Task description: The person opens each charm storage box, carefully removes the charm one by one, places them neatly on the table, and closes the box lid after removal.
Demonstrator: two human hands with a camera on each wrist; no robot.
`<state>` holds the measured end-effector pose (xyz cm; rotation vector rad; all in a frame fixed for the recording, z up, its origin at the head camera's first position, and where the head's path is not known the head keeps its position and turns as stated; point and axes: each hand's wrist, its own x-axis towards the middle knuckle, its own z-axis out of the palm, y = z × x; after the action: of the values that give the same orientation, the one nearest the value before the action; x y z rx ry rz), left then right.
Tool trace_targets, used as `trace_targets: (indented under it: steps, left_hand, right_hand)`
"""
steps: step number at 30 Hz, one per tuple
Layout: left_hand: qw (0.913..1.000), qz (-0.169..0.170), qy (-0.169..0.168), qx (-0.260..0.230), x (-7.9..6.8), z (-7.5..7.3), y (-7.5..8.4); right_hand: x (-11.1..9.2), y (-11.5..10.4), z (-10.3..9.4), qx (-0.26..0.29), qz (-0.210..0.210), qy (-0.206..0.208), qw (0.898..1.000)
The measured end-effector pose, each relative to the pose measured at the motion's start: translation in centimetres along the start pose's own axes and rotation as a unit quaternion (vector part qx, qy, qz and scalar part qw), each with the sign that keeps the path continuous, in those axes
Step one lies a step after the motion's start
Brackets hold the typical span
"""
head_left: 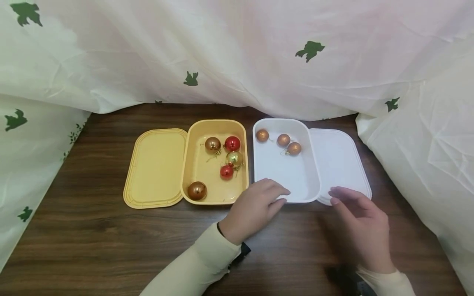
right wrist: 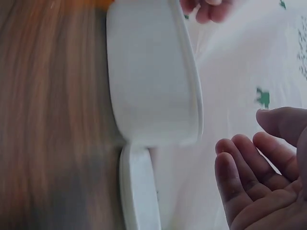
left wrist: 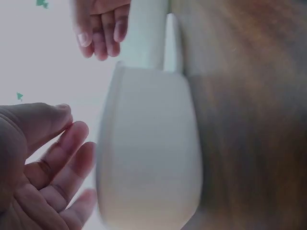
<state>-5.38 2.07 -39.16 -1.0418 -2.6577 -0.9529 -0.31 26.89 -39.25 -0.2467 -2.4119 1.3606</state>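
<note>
Three glittery orange Christmas baubles [head_left: 283, 140] lie toward the back of the white box [head_left: 283, 176]. My left hand [head_left: 255, 207] hovers at that box's near left corner, its fingers loosely bent and nothing in them. To the right, my right hand [head_left: 364, 228] is held above the near edge of the white lid [head_left: 338, 160], thumb and fingers apart and bare. The left wrist view shows the outer wall of the white box [left wrist: 148, 148] beside my fingers. From the right wrist, the palm [right wrist: 268, 201] faces up with nothing on it.
A yellow box [head_left: 216, 196] stands left of the white one, holding two shiny red baubles [head_left: 232, 143], two brown ones [head_left: 197, 190] and a gold mirrored one [head_left: 235, 159]. Its yellow lid [head_left: 157, 168] lies at its left. White cloth [head_left: 237, 53] hangs around the wooden table [head_left: 111, 242].
</note>
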Motion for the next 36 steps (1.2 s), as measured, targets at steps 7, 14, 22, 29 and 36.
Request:
trace_targets:
  steps: [7,14,22,29,36]
  left_hand:
    - [0.9966,-0.021,0.075,-0.026,-1.8,-2.8,-1.8]
    - [0.9871,-0.048,0.15,-0.029,-3.7,-5.6,-4.5]
    - [0.9665,-0.12,0.223,-0.04,-6.5,-8.2,-8.0]
    - [0.9504,-0.191,0.236,-0.067,-8.0,-9.0,-9.7]
    - [0.9397,-0.249,0.215,-0.094,-8.5,-9.0,-10.5]
  right_hand:
    - [-0.1,-1.3,1.2,-0.019,-0.033,-0.036,0.999]
    - [0.1,-2.2,2.0,-0.017,-0.069,-0.077,0.994]
    - [0.3,-2.6,3.1,0.005,-0.095,-0.103,0.99]
    - [0.2,-3.7,4.4,0.032,-0.107,-0.111,0.988]
    - [0.2,-4.5,5.8,0.054,-0.105,-0.14,0.983]
